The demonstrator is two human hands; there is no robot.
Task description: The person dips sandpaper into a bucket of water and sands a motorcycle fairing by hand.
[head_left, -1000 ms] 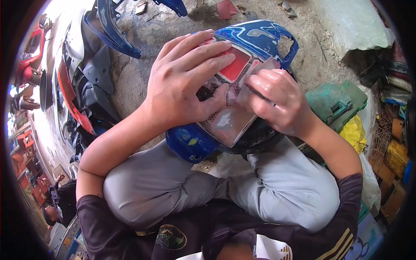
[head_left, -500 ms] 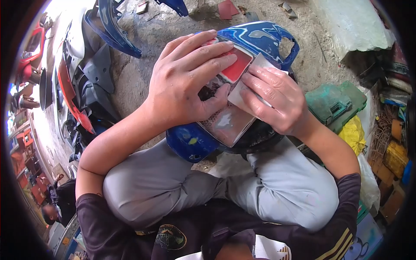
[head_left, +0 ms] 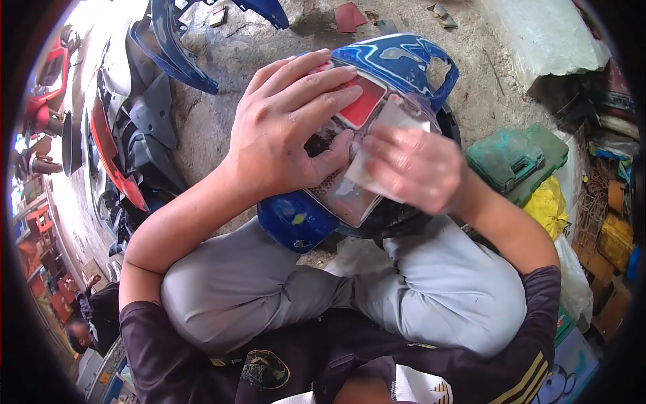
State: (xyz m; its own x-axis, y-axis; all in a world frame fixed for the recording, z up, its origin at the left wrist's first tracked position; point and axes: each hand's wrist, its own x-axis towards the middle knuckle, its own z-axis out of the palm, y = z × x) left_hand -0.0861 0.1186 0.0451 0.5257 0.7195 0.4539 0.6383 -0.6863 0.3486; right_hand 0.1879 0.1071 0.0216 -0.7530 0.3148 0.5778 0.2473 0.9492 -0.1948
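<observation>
A blue vehicle body panel (head_left: 404, 50) with sanded grey and white patches lies in front of my folded legs. Its middle holds a red area (head_left: 361, 104) framed in white, plus a bare greyish section. My left hand (head_left: 279, 128) rests flat across the panel's left side, fingers stretched and apart, thumb near the centre. Under my right hand (head_left: 414, 165), blurred by motion, a pale folded sheet that looks like sandpaper (head_left: 398, 116) is pressed to the panel's right-middle surface. The right fingertips lie over the sheet and partly hide it.
Another blue panel (head_left: 165, 47) lies on the concrete floor at upper left, near black and red-orange parts (head_left: 111, 145). A green case (head_left: 515, 161) and yellow bag (head_left: 546, 205) sit at right. Red paper scraps (head_left: 350, 18) lie ahead. Another person (head_left: 94, 310) is at far left.
My right hand has slid left and toward me with the sheet, exposing more of the panel's upper right. The panel has shifted very slightly left; my left hand stays on it.
</observation>
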